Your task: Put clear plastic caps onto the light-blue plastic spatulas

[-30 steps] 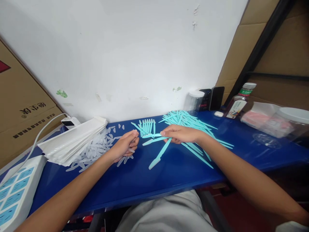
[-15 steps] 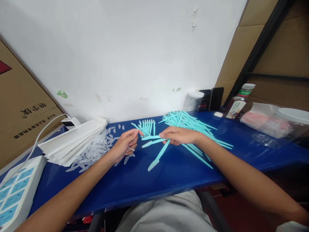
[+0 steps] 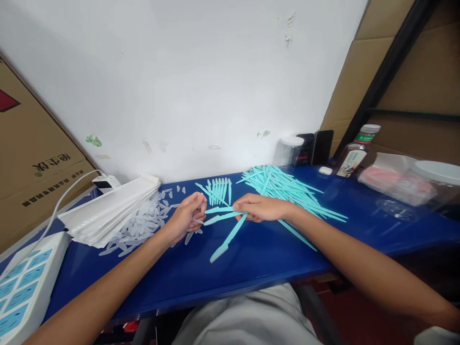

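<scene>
My right hand (image 3: 257,207) is closed around a fan of teal eyebrow razors (image 3: 226,247), their blade ends pointing left and down. Just left of their tips, my left hand (image 3: 187,216) is curled shut, with a translucent blade cover (image 3: 197,221) sticking out by its lower fingers. What else lies inside that palm is hidden. Behind the hands, several razors in a neat row (image 3: 220,188) lie on the blue table, with others crossing over them. A large heap of teal razors (image 3: 283,189) spreads behind my right hand. Loose translucent covers (image 3: 142,223) are piled left of my left hand.
White sleeves (image 3: 108,211) are stacked beside the covers. A power strip (image 3: 25,282) occupies the left edge, with a white device (image 3: 106,183) behind. To the back right stand a clear jar (image 3: 289,153), phones (image 3: 322,147), a bottle (image 3: 355,151) and a bag of pink items (image 3: 395,179).
My right hand has moved left and slightly down, bringing the fanned razors closer to my left hand. The left thumb and forefinger have shifted a little; that hand stays in nearly the same place.
</scene>
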Demonstrator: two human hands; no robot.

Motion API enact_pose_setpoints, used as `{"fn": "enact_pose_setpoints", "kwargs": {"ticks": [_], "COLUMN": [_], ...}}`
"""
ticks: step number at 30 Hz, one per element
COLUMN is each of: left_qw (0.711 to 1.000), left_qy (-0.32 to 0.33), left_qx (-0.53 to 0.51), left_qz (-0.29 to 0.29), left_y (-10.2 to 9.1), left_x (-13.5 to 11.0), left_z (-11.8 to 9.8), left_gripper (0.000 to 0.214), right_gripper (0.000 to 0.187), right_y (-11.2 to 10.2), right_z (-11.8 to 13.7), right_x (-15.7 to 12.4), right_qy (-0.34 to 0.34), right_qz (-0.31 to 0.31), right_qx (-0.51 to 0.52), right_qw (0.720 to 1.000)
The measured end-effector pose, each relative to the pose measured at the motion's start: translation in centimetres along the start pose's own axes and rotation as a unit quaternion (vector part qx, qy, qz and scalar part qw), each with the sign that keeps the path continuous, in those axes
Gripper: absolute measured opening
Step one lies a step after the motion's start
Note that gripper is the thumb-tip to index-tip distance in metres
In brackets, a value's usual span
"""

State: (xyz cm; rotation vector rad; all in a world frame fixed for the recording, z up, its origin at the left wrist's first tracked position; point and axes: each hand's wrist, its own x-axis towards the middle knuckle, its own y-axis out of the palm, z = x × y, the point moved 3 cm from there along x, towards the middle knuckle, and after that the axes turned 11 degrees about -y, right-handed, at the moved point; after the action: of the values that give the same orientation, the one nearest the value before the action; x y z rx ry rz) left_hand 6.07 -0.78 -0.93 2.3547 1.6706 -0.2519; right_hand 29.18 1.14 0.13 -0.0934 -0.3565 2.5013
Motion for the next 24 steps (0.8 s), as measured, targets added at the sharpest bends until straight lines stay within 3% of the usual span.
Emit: {"fn": "enact_pose_setpoints", "kwargs": {"ticks": [16,24], "left_qw": [1.000,0.996], "left_qy": [-0.015,-0.026], "left_qx": [0.016,0.088], "left_qz": [0.003,-0.002], "left_y": [0.28,-0.21], "left_x": [-0.03,0.32], "left_z": [0.16,0.50], "left_gripper": [0.041,0.052], "right_gripper": [0.036,0.038], "right_y": [-0.46,-0.65], "right_z": [0.59,0.54], "right_x": [-0.32,-0.42], "right_qy": [-0.005,-0.001], "right_qz": [-0.030,-0.031], "right_qx": [0.028,0.009], "right_qw": [0.999,0.999]}}
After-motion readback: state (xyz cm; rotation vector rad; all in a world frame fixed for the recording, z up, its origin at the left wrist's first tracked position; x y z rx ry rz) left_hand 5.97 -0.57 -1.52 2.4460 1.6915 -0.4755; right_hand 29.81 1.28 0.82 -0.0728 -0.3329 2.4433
